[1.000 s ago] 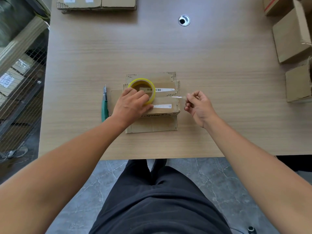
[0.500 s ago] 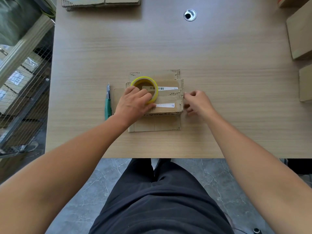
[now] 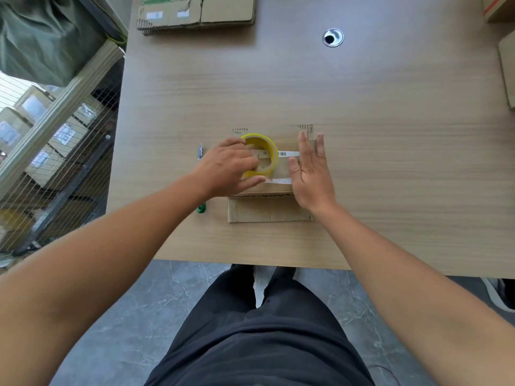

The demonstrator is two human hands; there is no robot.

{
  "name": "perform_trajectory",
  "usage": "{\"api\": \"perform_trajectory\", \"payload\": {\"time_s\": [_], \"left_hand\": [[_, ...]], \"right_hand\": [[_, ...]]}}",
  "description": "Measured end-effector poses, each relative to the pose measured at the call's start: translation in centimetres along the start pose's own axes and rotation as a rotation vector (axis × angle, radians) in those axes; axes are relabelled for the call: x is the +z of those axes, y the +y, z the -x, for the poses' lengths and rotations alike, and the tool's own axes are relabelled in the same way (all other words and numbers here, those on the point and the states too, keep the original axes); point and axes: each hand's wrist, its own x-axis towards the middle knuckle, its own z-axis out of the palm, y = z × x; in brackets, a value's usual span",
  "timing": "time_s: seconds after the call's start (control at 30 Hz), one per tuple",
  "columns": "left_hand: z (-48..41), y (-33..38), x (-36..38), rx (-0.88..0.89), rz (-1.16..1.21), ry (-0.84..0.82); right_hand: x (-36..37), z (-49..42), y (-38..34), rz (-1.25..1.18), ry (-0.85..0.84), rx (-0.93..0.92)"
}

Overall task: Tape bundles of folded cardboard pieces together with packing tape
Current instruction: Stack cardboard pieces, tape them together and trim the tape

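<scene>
Bundle [image 3: 269,210] lies mid-table [image 3: 390,176], near edge close. Left hand [image 3: 228,169] grips yellow tape roll [image 3: 271,151] atop bundle. Right hand [image 3: 310,174] flat, fingers spread, pressing bundle's right end. Green cutter [image 3: 200,208] just left. Cardboard stack [image 3: 195,13] far left; boxes [image 3: 507,71] far right. Open tabletop right and far.

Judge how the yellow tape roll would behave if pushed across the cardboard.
The tape roll lies flat on the cardboard bundle, so it would probably slide, not roll. Its hollow core suggests it is light. The left hand grips it, likely steadying it.
</scene>
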Motion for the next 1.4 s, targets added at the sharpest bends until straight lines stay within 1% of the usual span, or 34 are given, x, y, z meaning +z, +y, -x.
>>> {"api": "perform_trajectory", "payload": {"time_s": [0.07, 0.1, 0.2, 0.27, 0.37, 0.47, 0.7, 0.8, 0.93, 1.0, 1.13, 1.23, 1.3, 1.33, 1.37, 1.4], "left_hand": [[-0.6, -0.4, -1.5, 0.028, 0.05, -0.076], [-1.0, -0.4, -2.2, 0.009, 0.088, -0.118], [-1.5, -1.1, -3.7, -0.161, 0.149, -0.211], [-0.5, -3.1, -4.4, -0.265, 0.16, -0.266], [2.5, -6.5, -4.9, -0.371, 0.165, -0.291], [4.1, -7.8, -3.9, -0.468, 0.173, -0.321], [3.6, -8.4, 0.0, -0.562, 0.192, -0.342], [3.2, -8.8, 0.7, -0.529, 0.178, -0.364], [2.1, -9.1, 1.2, -0.469, 0.096, -0.404], [1.8, -9.3, 1.5, -0.422, 0.102, -0.375], [0.3, -10.4, 1.7, -0.242, 0.098, -0.246], [-2.4, -12.0, 1.7, -0.053, 0.044, -0.249], [-4.1, -13.4, 1.6, 0.067, 0.052, -0.246], [-4.8, -14.0, 1.7, 0.101, 0.049, -0.224], [-5.5, -14.5, 1.9, 0.12, 0.045, -0.2], [-6.0, -14.7, 2.2, 0.126, 0.044, -0.181]], "right_hand": [[0.1, 0.0, -0.3, 0.022, -0.007, 0.015], [0.1, 0.0, -0.3, 0.043, -0.013, 0.022], [0.0, 0.0, -0.3, 0.12, -0.026, 0.035], [0.2, 0.0, -0.4, 0.163, -0.031, 0.058], [0.3, -0.1, -0.7, 0.216, -0.065, 0.095], [0.3, -0.1, -1.1, 0.261, -0.095, 0.127], [0.1, -0.1, -1.4, 0.39, -0.113, 0.187], [0.0, -0.2, -1.7, 0.436, -0.12, 0.213], [0.1, -0.5, -2.1, 0.43, -0.112, 0.294], [0.3, -0.7, -2.3, 0.427, -0.088, 0.349], [0.4, -2.3, -2.2, 0.424, -0.006, 0.392], [-0.2, -4.5, -1.2, 0.391, 0.057, 0.373], [-1.0, -5.6, -0.6, 0.35, 0.121, 0.321], [-1.4, -5.9, -0.4, 0.353, 0.18, 0.249], [-1.5, -5.8, -0.5, 0.384, 0.26, 0.126], [-1.4, -5.4, -0.8, 0.423, 0.348, -0.046]]}}
